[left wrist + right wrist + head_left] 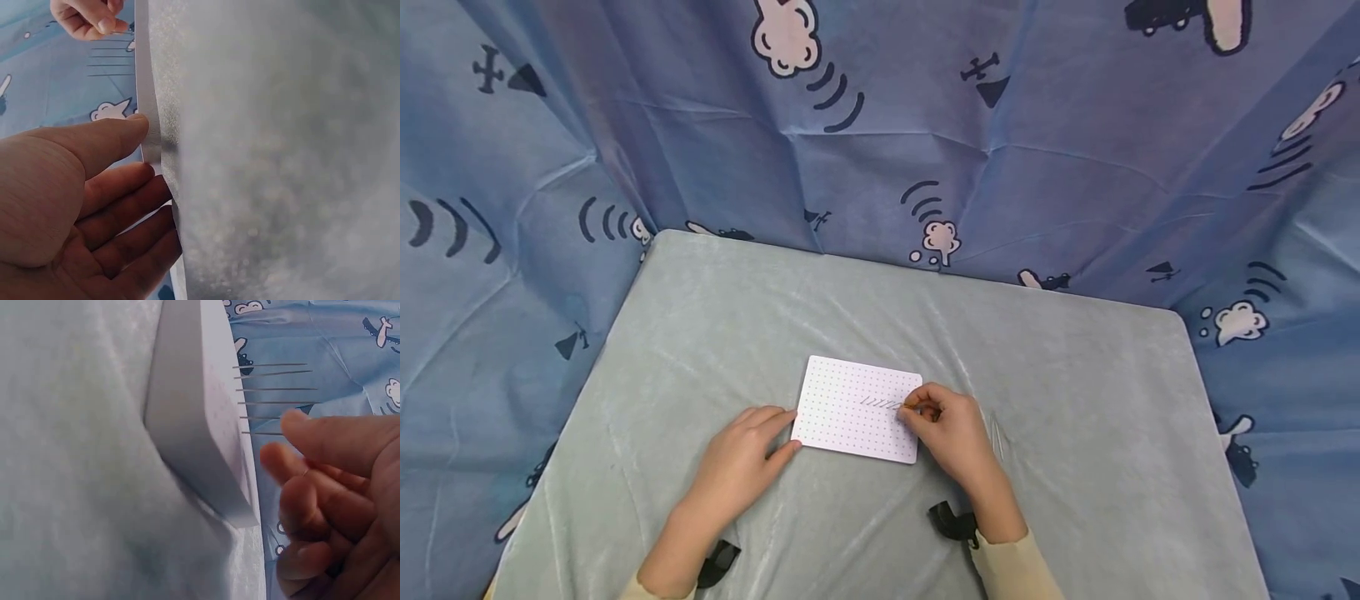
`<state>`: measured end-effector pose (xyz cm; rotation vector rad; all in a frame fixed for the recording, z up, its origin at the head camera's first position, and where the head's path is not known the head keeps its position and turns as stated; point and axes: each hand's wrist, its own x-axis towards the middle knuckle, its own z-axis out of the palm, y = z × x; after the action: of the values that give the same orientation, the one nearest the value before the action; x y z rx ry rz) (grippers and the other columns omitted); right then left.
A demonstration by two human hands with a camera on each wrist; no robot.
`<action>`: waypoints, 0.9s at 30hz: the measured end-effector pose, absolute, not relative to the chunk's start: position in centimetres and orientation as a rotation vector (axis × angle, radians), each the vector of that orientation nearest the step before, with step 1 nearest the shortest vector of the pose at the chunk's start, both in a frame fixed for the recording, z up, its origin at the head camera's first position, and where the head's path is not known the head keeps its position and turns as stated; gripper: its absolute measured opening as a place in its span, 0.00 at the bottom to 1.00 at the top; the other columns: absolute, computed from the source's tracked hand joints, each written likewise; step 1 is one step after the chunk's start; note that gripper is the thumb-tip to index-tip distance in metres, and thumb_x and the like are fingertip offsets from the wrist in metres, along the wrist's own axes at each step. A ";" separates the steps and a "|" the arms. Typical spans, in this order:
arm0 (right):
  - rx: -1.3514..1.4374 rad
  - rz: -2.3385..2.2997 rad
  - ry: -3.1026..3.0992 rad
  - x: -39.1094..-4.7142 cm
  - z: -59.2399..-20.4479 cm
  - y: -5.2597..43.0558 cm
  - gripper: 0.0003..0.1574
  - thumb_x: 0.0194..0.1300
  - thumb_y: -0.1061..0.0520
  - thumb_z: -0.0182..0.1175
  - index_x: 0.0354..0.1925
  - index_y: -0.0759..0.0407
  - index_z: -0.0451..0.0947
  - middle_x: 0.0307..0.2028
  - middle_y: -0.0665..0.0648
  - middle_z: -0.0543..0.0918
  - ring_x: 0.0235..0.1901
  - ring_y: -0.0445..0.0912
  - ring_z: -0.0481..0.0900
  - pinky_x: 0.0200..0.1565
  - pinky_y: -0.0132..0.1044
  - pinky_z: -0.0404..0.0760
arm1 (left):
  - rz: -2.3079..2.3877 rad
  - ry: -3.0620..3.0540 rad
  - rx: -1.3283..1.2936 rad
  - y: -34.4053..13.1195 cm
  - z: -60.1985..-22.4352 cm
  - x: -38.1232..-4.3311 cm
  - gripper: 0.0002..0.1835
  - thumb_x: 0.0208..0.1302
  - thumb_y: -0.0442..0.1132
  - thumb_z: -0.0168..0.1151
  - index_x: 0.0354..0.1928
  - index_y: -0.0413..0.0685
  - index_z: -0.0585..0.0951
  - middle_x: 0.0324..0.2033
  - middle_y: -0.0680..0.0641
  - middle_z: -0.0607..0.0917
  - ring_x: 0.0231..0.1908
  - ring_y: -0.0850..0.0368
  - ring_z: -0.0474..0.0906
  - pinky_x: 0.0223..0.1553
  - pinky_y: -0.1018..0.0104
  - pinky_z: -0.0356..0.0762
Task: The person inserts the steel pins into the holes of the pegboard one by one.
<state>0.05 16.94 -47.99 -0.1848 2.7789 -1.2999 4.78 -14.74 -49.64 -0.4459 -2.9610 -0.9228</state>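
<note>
A white board (pixel 831 421) dotted with small holes lies on the cloth-covered table. Several thin metal needles (pixel 278 389) stand upright in a row in it, running towards its right side. My right hand (pixel 951 429) is over the board's right edge and pinches the last needle (pixel 261 432) of the row near its top, between thumb and forefinger; the other fingers curl loosely. Along the board's left side, my left hand (pixel 741 458) touches the edge with thumb and forefinger, the fingers nearly straight. In the left wrist view its thumb (pixel 125 137) presses on the board's side.
Several loose needles (pixel 996 435) lie on the pale grey cloth (pixel 1090 417) just right of the right wrist. A blue patterned curtain (pixel 880 167) hangs behind the table and at both sides. Black wrist mounts (pixel 952 523) sit under the forearms.
</note>
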 end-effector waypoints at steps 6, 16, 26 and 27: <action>-0.067 -1.258 2.787 0.3 -47.1 18.5 0.13 0.61 0.58 0.83 0.42 0.56 0.90 0.33 0.48 0.90 0.27 0.42 0.77 0.27 0.33 0.75 | -0.918 -2.960 -0.443 -14.6 -49.5 4.7 0.25 0.65 0.42 0.83 0.60 0.40 0.89 0.54 0.47 0.90 0.56 0.47 0.85 0.55 0.49 0.87; 0.144 -1.082 2.878 1.5 -46.3 25.0 0.13 0.71 0.60 0.74 0.53 0.60 0.89 0.41 0.54 0.89 0.34 0.47 0.80 0.33 0.36 0.78 | -0.902 -2.940 -0.457 -14.5 -49.7 4.8 0.25 0.64 0.41 0.84 0.59 0.39 0.89 0.53 0.47 0.90 0.55 0.47 0.86 0.53 0.48 0.87; 0.268 -0.797 2.769 2.6 -46.5 27.2 0.22 0.72 0.57 0.71 0.59 0.68 0.85 0.45 0.59 0.87 0.43 0.53 0.83 0.47 0.52 0.82 | -0.920 -2.948 -0.459 -14.6 -49.6 4.8 0.25 0.64 0.41 0.83 0.60 0.39 0.89 0.53 0.46 0.90 0.55 0.46 0.85 0.55 0.47 0.87; 0.272 -0.789 2.769 2.7 -46.6 27.2 0.21 0.72 0.57 0.71 0.58 0.68 0.85 0.44 0.59 0.86 0.42 0.53 0.82 0.46 0.51 0.82 | -0.922 -2.948 -0.460 -14.6 -49.7 4.8 0.25 0.64 0.41 0.83 0.60 0.39 0.89 0.53 0.45 0.90 0.55 0.46 0.85 0.55 0.47 0.87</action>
<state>2.69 27.17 -46.57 0.2721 2.7693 -0.7894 4.81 -14.56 -49.65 -0.4597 -2.9483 -0.9219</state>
